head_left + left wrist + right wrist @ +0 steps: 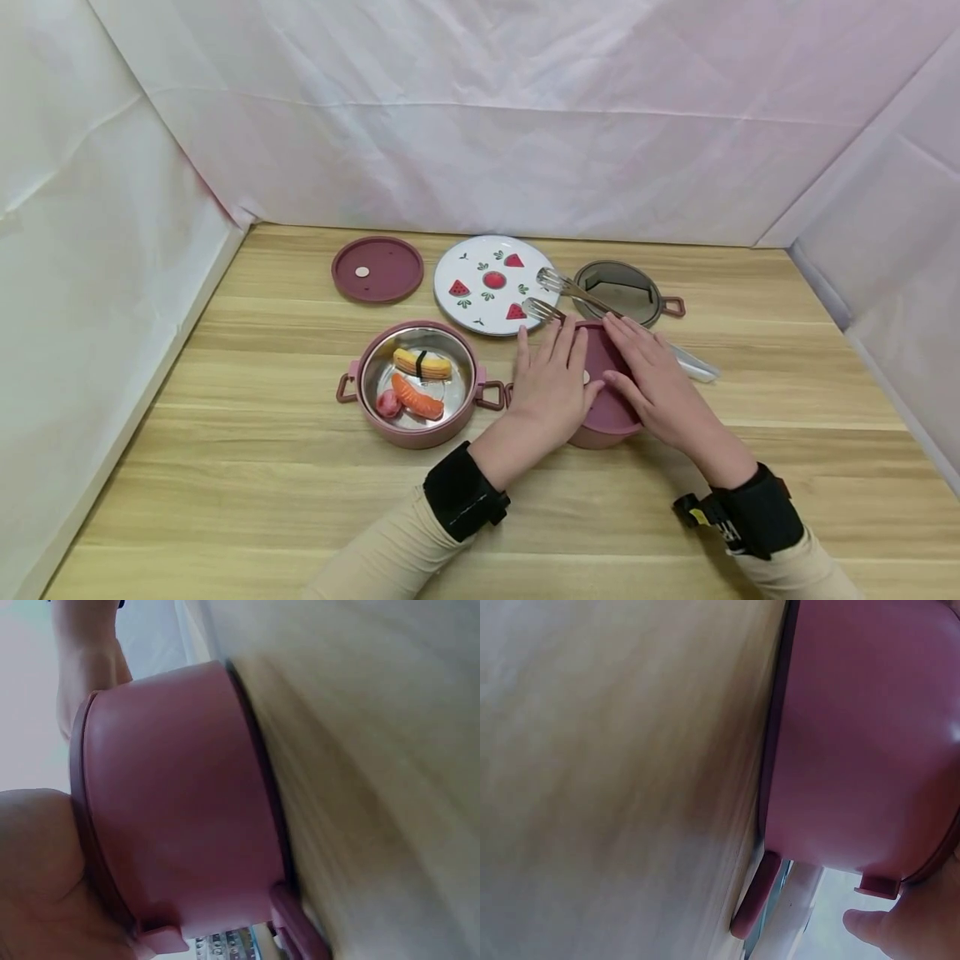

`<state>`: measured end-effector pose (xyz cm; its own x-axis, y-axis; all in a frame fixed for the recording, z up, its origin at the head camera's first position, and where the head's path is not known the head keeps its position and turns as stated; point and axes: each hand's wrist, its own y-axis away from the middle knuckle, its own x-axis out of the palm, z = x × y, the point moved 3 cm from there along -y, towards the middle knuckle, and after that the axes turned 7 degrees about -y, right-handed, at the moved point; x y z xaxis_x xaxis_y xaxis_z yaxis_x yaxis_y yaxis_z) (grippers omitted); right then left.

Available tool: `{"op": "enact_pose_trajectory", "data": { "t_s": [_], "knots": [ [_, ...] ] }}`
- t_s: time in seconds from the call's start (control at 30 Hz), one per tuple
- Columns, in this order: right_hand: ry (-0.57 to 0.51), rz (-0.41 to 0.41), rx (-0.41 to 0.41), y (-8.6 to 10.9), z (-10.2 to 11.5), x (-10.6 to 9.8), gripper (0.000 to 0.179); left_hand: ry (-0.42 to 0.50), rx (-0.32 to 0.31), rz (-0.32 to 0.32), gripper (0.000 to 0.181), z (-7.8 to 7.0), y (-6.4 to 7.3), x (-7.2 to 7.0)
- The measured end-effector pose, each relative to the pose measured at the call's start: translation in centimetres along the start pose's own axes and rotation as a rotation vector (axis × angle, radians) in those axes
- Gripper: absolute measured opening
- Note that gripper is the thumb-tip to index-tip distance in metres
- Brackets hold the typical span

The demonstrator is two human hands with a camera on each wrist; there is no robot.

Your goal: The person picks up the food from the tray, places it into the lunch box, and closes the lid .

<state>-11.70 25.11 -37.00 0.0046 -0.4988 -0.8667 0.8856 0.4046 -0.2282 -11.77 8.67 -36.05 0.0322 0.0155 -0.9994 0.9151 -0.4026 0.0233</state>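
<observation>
A lidded maroon pot (603,438) stands between my two hands. My left hand (543,392) lies on the left part of its lid (604,358), fingers extended toward the far edge. On the right part rests my right hand (663,387), its fingers also straight. Both thumbs point inward over the lid. From the left wrist view, the pot's side (180,802) rises from the table with the palm at the lid's rim; the right wrist view has the pot wall (855,750) and a side handle (756,896).
Left of the hands, an uncovered pot (420,438) contains toy egg sushi (433,367), an orange piece (417,400) and a pink ball (387,403). Behind stand a maroon lid (378,275), a watermelon-patterned plate (480,283), slotted metal utensils (553,281) and a grey handled dish (622,300).
</observation>
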Motion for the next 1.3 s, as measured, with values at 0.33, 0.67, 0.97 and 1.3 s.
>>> {"op": "enact_pose_trajectory", "data": {
  "t_s": [0.33, 0.67, 0.97, 1.3],
  "knots": [
    [0.085, 0.009, -0.001, -0.4, 0.1, -0.4, 0.067, -0.088, -0.003, 0.027, 0.077, -0.3, -0.4, -0.9],
    [0.111, 0.024, -0.084, 0.0, 0.4, -0.1, 0.064, -0.071, 0.049, 0.122, 0.077, -0.2, -0.4, -0.8],
    [0.141, 0.013, -0.127, -0.2, 0.4, 0.1, 0.063, 0.033, 0.037, 0.159, 0.079, 0.3, -0.4, -0.6],
    [0.116, 0.078, -0.076, 0.2, 0.1, 0.0, 0.067, 0.136, 0.13, 0.214, 0.133, 0.9, -0.4, -0.5]
  ]
}}
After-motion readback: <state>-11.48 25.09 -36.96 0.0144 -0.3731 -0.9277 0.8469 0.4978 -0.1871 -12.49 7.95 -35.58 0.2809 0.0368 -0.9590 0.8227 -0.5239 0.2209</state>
